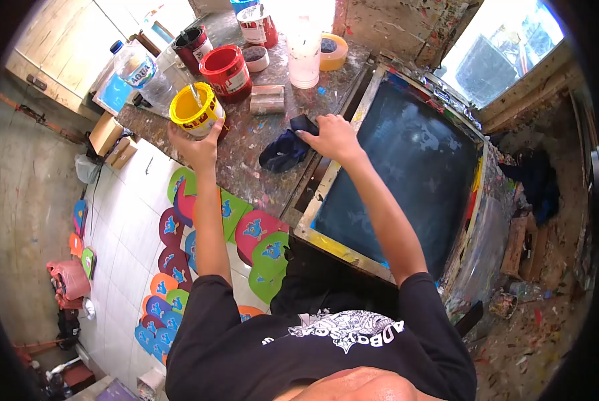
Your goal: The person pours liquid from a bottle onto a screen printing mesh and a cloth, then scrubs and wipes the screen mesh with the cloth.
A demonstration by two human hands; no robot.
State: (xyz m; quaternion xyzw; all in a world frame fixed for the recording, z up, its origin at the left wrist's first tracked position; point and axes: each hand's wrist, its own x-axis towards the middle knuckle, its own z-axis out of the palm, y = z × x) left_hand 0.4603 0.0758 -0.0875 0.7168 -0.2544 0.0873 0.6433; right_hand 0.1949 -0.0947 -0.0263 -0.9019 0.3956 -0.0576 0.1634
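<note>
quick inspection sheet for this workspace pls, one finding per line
Surface: table, paint-stained
Job's things: yellow paint can, open; dark cloth, crumpled; framed printing screen, right of the cloth
Clutter: red paint can, Aqua bottle, amber tape roll
Grips: left grip around yellow paint can; right grip holding dark cloth
Cables: possible thin cord at left, unclear
Surroundings: colourful printed pieces on tiled floor

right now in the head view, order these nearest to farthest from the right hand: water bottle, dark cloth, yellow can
From the right hand:
1. dark cloth: touching it, on its left side
2. yellow can: farther left, in the left hand
3. water bottle: farthest left, beyond the yellow can
</note>
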